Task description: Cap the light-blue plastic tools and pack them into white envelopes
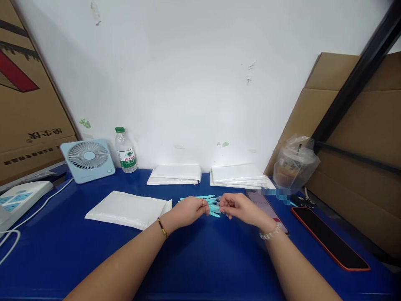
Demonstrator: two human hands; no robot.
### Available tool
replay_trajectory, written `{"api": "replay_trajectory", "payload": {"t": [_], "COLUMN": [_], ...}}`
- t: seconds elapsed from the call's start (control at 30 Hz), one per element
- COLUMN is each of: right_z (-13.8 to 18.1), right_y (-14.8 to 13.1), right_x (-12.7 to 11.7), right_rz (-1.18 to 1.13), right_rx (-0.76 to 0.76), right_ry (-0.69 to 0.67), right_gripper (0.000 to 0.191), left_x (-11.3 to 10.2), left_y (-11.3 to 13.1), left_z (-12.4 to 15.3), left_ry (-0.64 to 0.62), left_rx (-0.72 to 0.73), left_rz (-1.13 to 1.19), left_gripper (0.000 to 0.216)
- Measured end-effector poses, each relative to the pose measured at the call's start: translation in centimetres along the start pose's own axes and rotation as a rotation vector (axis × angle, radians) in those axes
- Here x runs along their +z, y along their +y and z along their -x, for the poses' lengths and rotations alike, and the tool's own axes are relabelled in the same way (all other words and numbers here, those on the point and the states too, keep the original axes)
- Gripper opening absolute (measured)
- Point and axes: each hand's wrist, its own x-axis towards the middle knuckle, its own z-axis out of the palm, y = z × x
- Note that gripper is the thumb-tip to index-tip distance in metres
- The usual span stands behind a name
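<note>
Several thin turquoise sticks [200, 197] lie in a small heap on the blue table [200, 259], just beyond my hands. My left hand [188, 210] is closed, its fingertips pinched on the sticks at the heap's near edge. My right hand [238, 207] faces it, fingers curled and pinched on the same bunch of sticks [215, 209]. The two hands almost touch. A flat white padded envelope [127, 209] lies left of my left wrist.
Two stacks of white envelopes [175, 174] [239, 174] rest against the wall. A small blue fan [88, 159] and a water bottle [125, 151] stand at back left. A phone [266, 207], a red-edged phone [328, 238] and a bagged plastic cup [293, 165] sit on the right.
</note>
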Motion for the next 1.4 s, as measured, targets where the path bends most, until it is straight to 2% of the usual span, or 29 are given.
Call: {"api": "replay_trajectory", "payload": {"t": [0.17, 0.27, 0.4, 0.47, 0.63, 0.93, 1.2, 1.3, 1.4], "right_z": [-0.5, -1.1, -1.8, -2.1, -2.5, -2.5, -2.7, -2.7, -2.6], "right_y": [1.1, 1.7, 2.0, 2.1, 2.5, 1.6, 1.9, 1.7, 1.4], "right_x": [-1.7, -1.4, 0.1, 0.7, 1.1, 1.7, 1.6, 2.0, 2.1], "right_rz": [-0.119, -0.279, -0.582, -0.627, -0.558, -0.504, -0.488, -0.484, -0.421], "right_rx": [-0.025, -0.029, 0.017, 0.030, -0.017, -0.012, -0.030, -0.027, -0.005], "right_ry": [0.335, 0.439, 0.398, 0.386, 0.458, 0.402, 0.398, 0.367, 0.274], "right_gripper": [0.032, 0.035, 0.035, 0.032, 0.030, 0.030, 0.029, 0.029, 0.031], "left_x": [-1.0, -1.1, -1.1, -1.1, -0.9, -0.6, -0.8, -0.6, -0.5], "left_y": [-1.8, -2.3, -2.6, -2.7, -3.0, -3.1, -3.0, -2.8, -2.1], "left_z": [-0.5, -0.7, -1.0, -1.1, -1.1, -1.1, -1.0, -1.1, -1.0], "left_ry": [0.154, 0.226, 0.283, 0.298, 0.310, 0.288, 0.280, 0.250, 0.209], "left_rx": [-0.081, -0.073, -0.042, -0.035, -0.023, 0.005, 0.023, 0.027, 0.034], "left_rz": [0.075, 0.084, 0.053, 0.029, 0.000, 0.011, 0.013, -0.002, -0.003], "left_gripper": [0.045, 0.045, 0.033, 0.029, 0.028, 0.030, 0.030, 0.030, 0.029]}}
